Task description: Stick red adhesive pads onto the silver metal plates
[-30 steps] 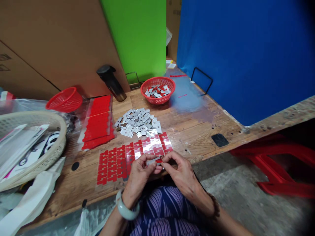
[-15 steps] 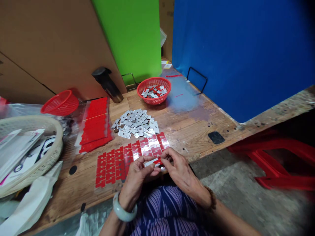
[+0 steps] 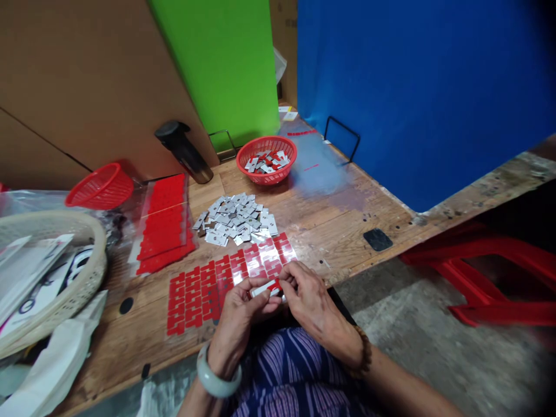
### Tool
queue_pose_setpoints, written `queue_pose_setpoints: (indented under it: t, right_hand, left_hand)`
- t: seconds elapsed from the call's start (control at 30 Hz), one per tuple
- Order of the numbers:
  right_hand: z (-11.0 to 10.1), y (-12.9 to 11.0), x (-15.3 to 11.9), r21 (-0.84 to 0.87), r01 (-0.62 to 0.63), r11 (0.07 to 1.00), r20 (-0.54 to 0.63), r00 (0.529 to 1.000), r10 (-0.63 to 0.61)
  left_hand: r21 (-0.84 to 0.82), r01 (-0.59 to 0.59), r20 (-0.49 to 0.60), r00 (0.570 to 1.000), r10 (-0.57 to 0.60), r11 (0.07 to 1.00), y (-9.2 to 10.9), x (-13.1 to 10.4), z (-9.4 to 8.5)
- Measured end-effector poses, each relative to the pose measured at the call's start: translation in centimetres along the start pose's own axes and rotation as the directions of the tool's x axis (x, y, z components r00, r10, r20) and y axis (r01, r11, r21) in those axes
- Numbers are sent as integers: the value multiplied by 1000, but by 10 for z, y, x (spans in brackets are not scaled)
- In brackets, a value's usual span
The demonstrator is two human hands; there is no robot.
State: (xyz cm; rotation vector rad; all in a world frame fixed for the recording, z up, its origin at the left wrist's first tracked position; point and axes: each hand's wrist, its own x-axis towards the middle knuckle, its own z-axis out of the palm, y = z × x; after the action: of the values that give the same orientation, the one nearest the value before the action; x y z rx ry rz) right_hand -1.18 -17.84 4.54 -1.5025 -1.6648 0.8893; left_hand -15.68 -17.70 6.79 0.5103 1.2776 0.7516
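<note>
Near the table's front edge, my left hand [image 3: 245,307] grips a small silver-white plate [image 3: 262,288] between thumb and fingers. My right hand [image 3: 306,298] pinches a red piece [image 3: 274,285] at the plate's right end. Just beyond both hands lies a clear sheet of red stickers [image 3: 208,292], its near right corner hidden by the hands. Behind that sheet is a loose pile of silver plates [image 3: 237,219]. A red basket [image 3: 266,178] farther back holds silver plates with red parts.
A stack of red sheets [image 3: 163,226], a tilted red basket [image 3: 102,188] and a dark bottle [image 3: 185,152] stand at the left. Nearer is a large cream basket [image 3: 98,272] with printed items. A blue panel [image 3: 412,98] rises at the right; a red stool [image 3: 482,272] is below.
The whole view has shifted slightly, so the table items appear a little farther left. Both hands keep nearly the same pose around the plate and red piece.
</note>
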Motion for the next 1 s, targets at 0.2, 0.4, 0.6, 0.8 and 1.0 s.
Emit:
queue_pose_setpoints:
  t: [0.2,0.4,0.6,0.8,1.0]
  right_hand:
    - [0,-1,0,0,-14,1000,12,1000,14]
    - [3,-1,0,47,-22,999,19,1000,21]
    - [4,5,3,236,-81,968,-1,997,83]
    - [-14,11,10,356,-174,918,93,984,151]
    - [-12,1,9,537,-333,775,401,909,113]
  left_hand:
    - [22,-3,5,1000,3,1000,0,0,-3]
    - [8,12,-29,1000,-12,1000,1,-1,-5]
    - [-8,32,-29,999,-32,999,3,0,-7]
    - [-29,17,-59,998,-19,999,5,-3,-8]
    - [-45,10,18,1000,-9,999,7,-7,-13]
